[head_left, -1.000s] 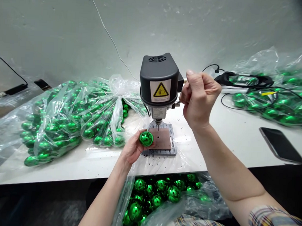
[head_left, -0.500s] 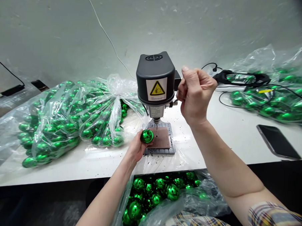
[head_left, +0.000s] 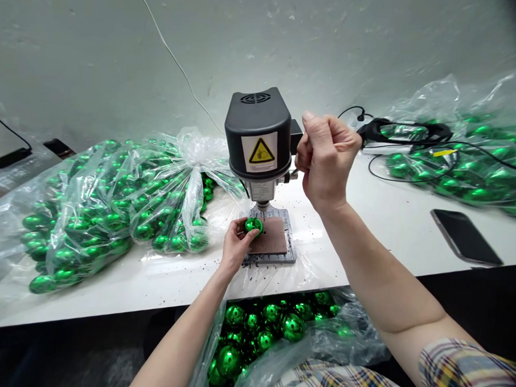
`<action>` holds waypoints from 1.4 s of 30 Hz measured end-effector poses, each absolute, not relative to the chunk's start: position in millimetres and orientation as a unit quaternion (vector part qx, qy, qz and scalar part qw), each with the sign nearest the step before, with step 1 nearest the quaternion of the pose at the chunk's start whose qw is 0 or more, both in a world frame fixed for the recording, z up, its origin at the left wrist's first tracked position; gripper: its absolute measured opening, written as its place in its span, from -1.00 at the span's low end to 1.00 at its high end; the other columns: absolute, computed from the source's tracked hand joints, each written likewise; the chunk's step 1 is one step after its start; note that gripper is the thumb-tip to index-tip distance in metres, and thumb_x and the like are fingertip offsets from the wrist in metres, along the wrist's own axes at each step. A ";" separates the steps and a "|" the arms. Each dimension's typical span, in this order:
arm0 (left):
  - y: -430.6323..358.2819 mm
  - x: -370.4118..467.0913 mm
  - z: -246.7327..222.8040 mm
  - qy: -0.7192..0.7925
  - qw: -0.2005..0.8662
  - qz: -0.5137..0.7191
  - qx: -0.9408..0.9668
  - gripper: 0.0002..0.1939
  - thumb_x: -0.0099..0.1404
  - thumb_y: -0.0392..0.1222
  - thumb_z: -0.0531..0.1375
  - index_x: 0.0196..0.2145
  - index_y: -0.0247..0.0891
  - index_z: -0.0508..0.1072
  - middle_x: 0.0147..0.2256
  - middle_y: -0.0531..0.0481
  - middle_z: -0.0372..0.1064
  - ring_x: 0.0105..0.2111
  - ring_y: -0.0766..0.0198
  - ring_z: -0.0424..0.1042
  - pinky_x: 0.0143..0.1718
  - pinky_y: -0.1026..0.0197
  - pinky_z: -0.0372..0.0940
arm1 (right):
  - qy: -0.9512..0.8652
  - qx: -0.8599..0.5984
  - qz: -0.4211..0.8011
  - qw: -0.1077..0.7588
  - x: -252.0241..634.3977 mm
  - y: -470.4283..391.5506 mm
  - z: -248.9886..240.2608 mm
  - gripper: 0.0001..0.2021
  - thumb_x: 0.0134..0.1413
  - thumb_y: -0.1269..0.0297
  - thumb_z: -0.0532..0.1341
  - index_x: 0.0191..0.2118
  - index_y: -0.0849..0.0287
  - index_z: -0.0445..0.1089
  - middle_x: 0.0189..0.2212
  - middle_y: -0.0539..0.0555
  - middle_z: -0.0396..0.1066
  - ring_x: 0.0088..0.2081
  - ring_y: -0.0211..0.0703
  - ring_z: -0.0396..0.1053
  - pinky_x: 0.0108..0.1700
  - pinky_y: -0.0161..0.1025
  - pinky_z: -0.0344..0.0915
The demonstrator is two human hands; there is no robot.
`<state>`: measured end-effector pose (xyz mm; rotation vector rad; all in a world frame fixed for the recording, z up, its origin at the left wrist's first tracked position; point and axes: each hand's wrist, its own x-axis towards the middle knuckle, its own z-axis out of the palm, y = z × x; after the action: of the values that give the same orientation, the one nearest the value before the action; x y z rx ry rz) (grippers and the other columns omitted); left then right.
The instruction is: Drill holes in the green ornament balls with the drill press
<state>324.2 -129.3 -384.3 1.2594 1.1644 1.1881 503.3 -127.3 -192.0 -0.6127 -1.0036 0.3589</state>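
Observation:
A shiny green ball (head_left: 253, 224) is held between the thumb and fingers of my left hand (head_left: 237, 244), at the left edge of a brown plate (head_left: 275, 240) on the grey machine base. Just above is the bit of a small black drill press (head_left: 257, 125) with a yellow warning label. My right hand (head_left: 328, 156) is closed in a fist at the right side of the drill head, by its black side arm. What the fist wraps round is hidden behind the fingers.
Clear bags of green balls lie on the left (head_left: 85, 231) and far right (head_left: 481, 180) of the white table (head_left: 168, 281). Below its front edge sits an open bag of balls (head_left: 264, 341). A phone (head_left: 465, 237), black cables and small dark shavings are on the table.
My left hand has turned, with its thumb now across the front of the ball, and the ball sits slightly higher against the plate. The whole view has shifted a little; my right fist stays beside the drill head.

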 end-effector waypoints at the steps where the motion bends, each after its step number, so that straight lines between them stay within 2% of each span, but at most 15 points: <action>1: -128.9 324.7 -384.3 0.481 0.495 0.486 0.536 -0.44 -0.01 -0.07 0.44 -0.07 -0.28 0.41 -0.18 -0.11 0.50 -0.18 0.19 0.47 -0.09 0.13 0.33 | -0.471 -0.290 0.167 0.816 503.3 -127.3 -192.1 -0.45 0.17 -0.03 0.26 -0.63 0.12 -0.02 -0.75 -0.15 0.02 -0.72 -0.47 -0.03 -0.69 -0.39 -0.09; 9: -127.8 335.3 -385.4 0.477 0.442 0.438 0.621 -0.43 -0.01 -0.14 0.45 -0.04 -0.26 0.43 -0.19 -0.09 0.49 -0.20 0.16 0.44 -0.12 0.11 0.32 | -0.480 -0.299 0.149 0.811 504.5 -125.9 -192.9 -0.44 0.19 -0.05 0.24 -0.62 0.11 -0.03 -0.75 -0.14 0.03 -0.72 -0.47 -0.02 -0.67 -0.39 -0.05; 18: -127.7 349.7 -387.8 0.488 0.300 0.421 0.703 -0.54 -0.02 -0.24 0.43 -0.13 -0.22 0.48 -0.14 -0.09 0.40 -0.08 0.05 0.39 -0.05 0.03 0.30 | -0.468 -0.316 0.167 0.808 504.1 -128.4 -191.7 -0.47 0.19 0.00 0.25 -0.62 0.11 -0.01 -0.75 -0.14 0.03 -0.71 -0.45 0.00 -0.68 -0.37 -0.06; 23: -125.1 349.3 -385.8 0.459 0.331 0.401 0.720 -0.48 0.03 -0.23 0.42 -0.01 -0.20 0.49 -0.07 -0.12 0.37 -0.01 0.01 0.38 0.05 -0.04 0.30 | -0.463 -0.310 0.182 0.810 504.6 -128.2 -192.1 -0.46 0.15 -0.02 0.27 -0.62 0.11 -0.02 -0.75 -0.15 0.03 -0.70 -0.45 -0.01 -0.68 -0.38 -0.06; 29: -122.9 345.5 -395.8 0.432 0.366 0.406 0.717 -0.36 0.14 -0.15 0.40 0.17 -0.17 0.40 0.00 -0.16 0.36 0.05 -0.05 0.37 0.15 -0.14 0.26 | -0.466 -0.299 0.185 0.812 505.2 -127.2 -192.3 -0.46 0.16 0.02 0.28 -0.61 0.12 -0.02 -0.75 -0.16 0.02 -0.71 -0.46 -0.03 -0.67 -0.37 -0.06; 32: -125.0 346.6 -401.3 0.435 0.382 0.427 0.695 -0.37 0.12 -0.14 0.42 0.14 -0.17 0.40 -0.01 -0.16 0.39 0.04 -0.03 0.39 0.12 -0.12 0.31 | -0.468 -0.289 0.181 0.815 505.3 -126.7 -192.1 -0.48 0.18 0.11 0.27 -0.61 0.11 -0.04 -0.75 -0.16 0.01 -0.72 -0.46 -0.04 -0.68 -0.36 -0.10; 37: -132.4 351.6 -401.1 0.466 0.433 0.454 0.624 -0.43 0.05 -0.14 0.45 -0.02 -0.20 0.35 -0.17 -0.08 0.44 -0.14 0.09 0.46 -0.16 0.05 0.44 | -0.471 -0.291 0.143 0.820 501.7 -135.7 -202.1 -0.51 0.19 0.18 0.25 -0.64 0.11 0.00 -0.75 -0.14 0.03 -0.71 -0.44 -0.04 -0.67 -0.33 -0.09; 42: -137.1 353.2 -393.5 0.471 0.426 0.457 0.623 -0.50 0.05 -0.16 0.44 -0.12 -0.21 0.32 -0.21 -0.07 0.44 -0.16 0.11 0.47 -0.15 0.06 0.41 | -0.480 -0.285 0.085 0.825 496.5 -150.5 -227.4 -0.47 0.19 0.16 0.25 -0.65 0.12 -0.06 -0.75 -0.13 -0.09 -0.70 -0.41 -0.04 -0.63 -0.28 -0.10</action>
<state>353.2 -137.1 -393.5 1.5579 1.1775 1.1420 496.5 -150.5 -227.4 -0.6068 -1.0207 0.1807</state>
